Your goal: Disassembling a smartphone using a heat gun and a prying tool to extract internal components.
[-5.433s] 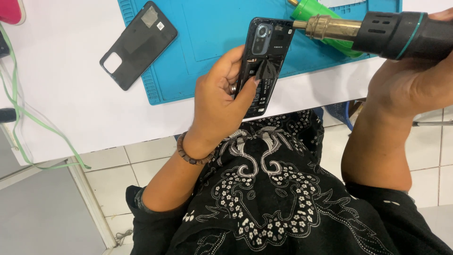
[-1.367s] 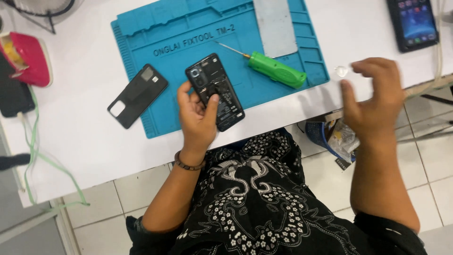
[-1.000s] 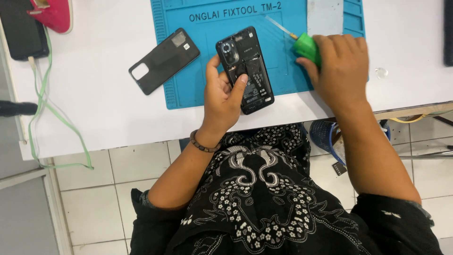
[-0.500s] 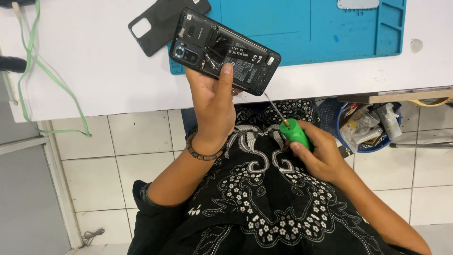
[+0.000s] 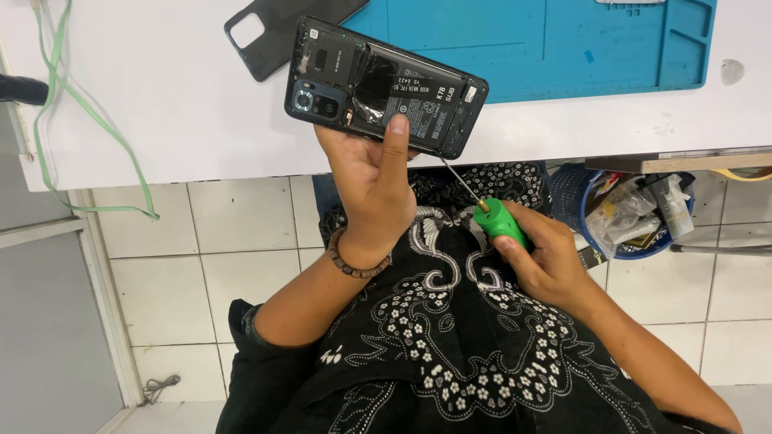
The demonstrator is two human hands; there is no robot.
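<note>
The opened phone (image 5: 384,87) has lifted clear of our white table (image 5: 161,120). Left hand (image 5: 371,181) fingers grip it; blue mat (image 5: 547,40) behind, tiled floor below. Right hand (image 5: 547,257) fingers clasp the green screwdriver (image 5: 498,221). Far right, a blue basket (image 5: 581,197) holds packets.

The opened phone (image 5: 384,87) lies between back cover (image 5: 283,30) and mat (image 5: 563,44), screwdriver (image 5: 490,215) below it.

opened black phone (image 5: 386,87) held level, green screwdriver (image 5: 492,217) angled beneath
</note>
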